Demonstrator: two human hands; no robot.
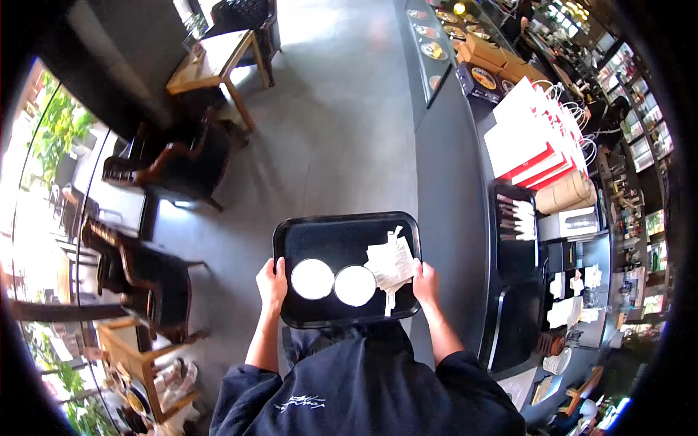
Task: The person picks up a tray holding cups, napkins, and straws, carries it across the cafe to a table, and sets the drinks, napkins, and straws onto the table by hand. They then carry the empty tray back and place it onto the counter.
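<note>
A black serving tray (327,232) is held level in front of my body. My left hand (272,282) grips its left edge, thumb on the rim and the other fingers hidden beneath. On the opposite side, my right hand (425,282) is closed on the right edge in the same way. Two round white-topped cups (313,279) stand side by side on the tray, nearly touching; whether the white is a lid or the contents I cannot tell. To their right lie white napkins (390,261) with thin paper-wrapped sticks.
A dark counter (452,218) runs along the right, bearing white-and-red paper bags (534,134), cardboard boxes (487,54) and more black trays (515,327). Leather armchairs (174,167) and a wooden table (218,58) stand left. Grey floor (327,131) stretches ahead between them.
</note>
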